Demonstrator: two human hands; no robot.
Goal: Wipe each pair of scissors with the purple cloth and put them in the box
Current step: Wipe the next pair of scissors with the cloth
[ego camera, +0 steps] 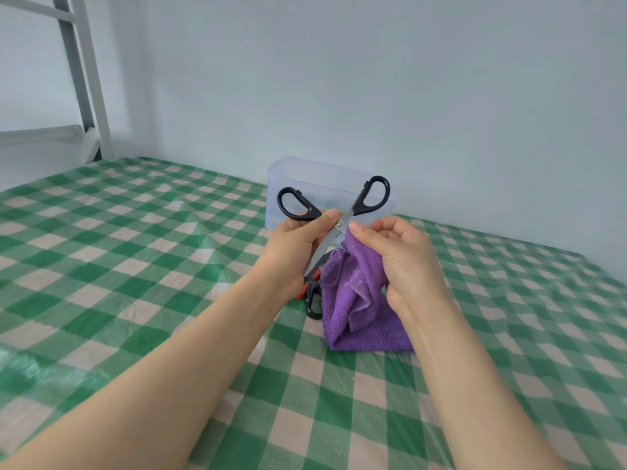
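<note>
My left hand (298,242) grips black-handled scissors (369,196) near their pivot, handles spread apart and pointing up, blades pointing down. My right hand (400,262) holds the purple cloth (356,300) bunched around one blade; the cloth's lower part rests on the table. Behind the scissors stands the clear plastic box (305,174) against the wall, open at the top. Another pair of scissors (314,300) with black and red handles lies on the table, partly hidden under my left wrist and the cloth.
The table is covered with a green and cream checked cloth (135,266). A pale wall rises right behind the box. A grey metal frame (84,79) stands at the far left corner.
</note>
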